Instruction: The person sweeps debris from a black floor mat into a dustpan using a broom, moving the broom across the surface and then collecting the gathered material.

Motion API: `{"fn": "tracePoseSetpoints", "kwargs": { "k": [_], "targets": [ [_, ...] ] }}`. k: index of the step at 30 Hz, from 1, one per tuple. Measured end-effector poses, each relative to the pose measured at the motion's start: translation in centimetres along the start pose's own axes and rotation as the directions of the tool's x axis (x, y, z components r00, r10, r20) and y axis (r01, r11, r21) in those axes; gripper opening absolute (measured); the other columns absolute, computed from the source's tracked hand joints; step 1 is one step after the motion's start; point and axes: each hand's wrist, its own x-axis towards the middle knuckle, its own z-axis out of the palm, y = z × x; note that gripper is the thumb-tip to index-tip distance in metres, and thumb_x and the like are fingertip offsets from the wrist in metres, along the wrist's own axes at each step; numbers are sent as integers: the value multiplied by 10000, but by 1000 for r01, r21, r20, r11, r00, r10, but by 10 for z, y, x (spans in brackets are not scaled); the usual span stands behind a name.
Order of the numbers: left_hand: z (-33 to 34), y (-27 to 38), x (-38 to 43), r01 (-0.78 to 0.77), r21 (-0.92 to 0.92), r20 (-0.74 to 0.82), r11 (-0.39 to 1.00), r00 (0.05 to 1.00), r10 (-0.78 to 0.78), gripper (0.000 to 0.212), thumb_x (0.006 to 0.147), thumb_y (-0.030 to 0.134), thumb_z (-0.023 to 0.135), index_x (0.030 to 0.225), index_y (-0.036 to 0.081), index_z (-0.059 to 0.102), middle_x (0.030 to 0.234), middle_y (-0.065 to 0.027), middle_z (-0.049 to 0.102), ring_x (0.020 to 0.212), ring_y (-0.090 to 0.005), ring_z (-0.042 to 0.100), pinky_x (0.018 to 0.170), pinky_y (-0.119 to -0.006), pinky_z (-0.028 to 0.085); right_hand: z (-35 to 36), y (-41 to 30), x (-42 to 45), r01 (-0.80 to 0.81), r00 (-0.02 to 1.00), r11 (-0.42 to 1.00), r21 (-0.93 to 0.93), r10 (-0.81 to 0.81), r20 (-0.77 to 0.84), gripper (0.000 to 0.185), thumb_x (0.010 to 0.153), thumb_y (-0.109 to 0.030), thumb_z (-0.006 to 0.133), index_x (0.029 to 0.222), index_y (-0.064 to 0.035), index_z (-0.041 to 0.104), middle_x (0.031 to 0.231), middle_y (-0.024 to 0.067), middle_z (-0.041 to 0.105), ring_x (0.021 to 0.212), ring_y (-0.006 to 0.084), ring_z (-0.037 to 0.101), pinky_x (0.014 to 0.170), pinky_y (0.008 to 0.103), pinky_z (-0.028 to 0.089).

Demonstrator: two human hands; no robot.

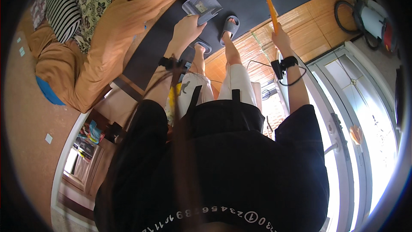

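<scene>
My left hand (pixel 190 30) is closed around the edge of a grey plastic container (pixel 206 4), which looks like a dustpan or a basket. Something pale, too unclear to name, shows inside it. In my right hand (pixel 282 42) is an orange stick handle (pixel 271 11), slanting up towards the top of the view. A label with writing wraps the handle's upper part. Its far end is hard to make out near the frame's edge. Beneath both hands lies a dark mat (pixel 154 50), and my slippered feet (pixel 230 29) stand on or beside it.
A bed or sofa with an orange-brown cover (pixel 103 54) and a striped pillow (pixel 62 9) lies to the left. At right are a glass-paned door (pixel 351 87) and a canister-type machine with a black hose (pixel 370 19). Shiny wood-look flooring (pixel 302 22) borders the mat.
</scene>
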Motion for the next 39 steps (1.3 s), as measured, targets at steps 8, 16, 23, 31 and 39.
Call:
{"fn": "tracePoseSetpoints", "kwargs": {
  "k": [8,16,23,31,39],
  "targets": [
    [14,11,22,-28,50,-17,998,999,29,346,803,351,616,877,13,625,778,-200,639,751,-361,627,640,-429,512,41,-55,-36,23,983,999,44,-30,182,653,793,-127,491,1394,-84,239,934,262,625,890,404,616,757,484,497],
    [34,15,49,-110,-110,48,988,992,115,423,820,388,601,953,-14,605,839,-207,643,780,-338,631,677,-396,502,54,-48,-67,94,971,971,221,-139,195,562,772,-137,538,1296,-92,342,937,306,602,894,464,582,775,500,479],
    [32,5,46,65,-478,224,876,973,50,496,871,479,550,883,-14,603,718,-114,624,628,-140,580,565,-268,440,8,-33,-68,14,984,945,327,-71,163,529,803,-213,572,1291,-109,394,1002,264,610,936,419,589,821,480,470],
    [-36,41,27,194,-263,369,945,925,-87,531,887,516,480,881,3,614,747,-163,613,707,-290,581,651,-348,440,-2,-3,-13,73,995,996,56,-69,-74,575,816,-205,573,1335,-92,353,909,267,626,836,443,606,725,501,497],
    [31,8,53,-10,-368,137,930,988,65,563,857,576,500,803,26,611,526,-45,466,467,-132,436,475,-279,343,38,-59,-30,29,993,997,77,-37,110,614,840,-244,474,1355,37,294,892,269,631,857,390,636,707,455,520]
  ]
}}
